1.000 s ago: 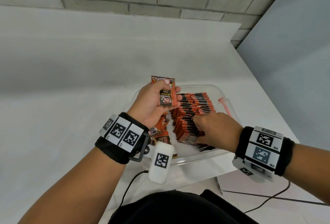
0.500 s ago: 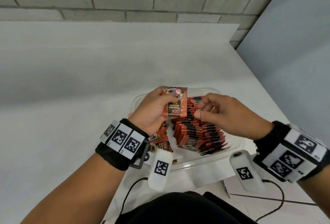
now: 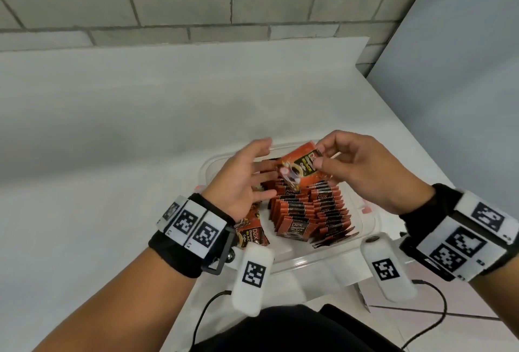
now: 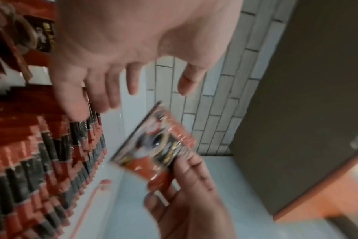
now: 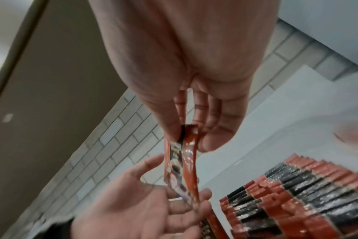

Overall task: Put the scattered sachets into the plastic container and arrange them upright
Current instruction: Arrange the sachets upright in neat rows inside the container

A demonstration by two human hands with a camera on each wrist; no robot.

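Our right hand pinches an orange foil sachet above the clear plastic container of upright sachet rows; left hand fingers released.

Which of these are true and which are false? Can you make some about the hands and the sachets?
1. The right hand pinches a sachet. True.
2. The left hand grips that sachet tightly. False: its fingers are spread open beside it.
3. Rows of sachets stand in the clear plastic container. True.
4. The held sachet is blue. False: it is orange-red and black.
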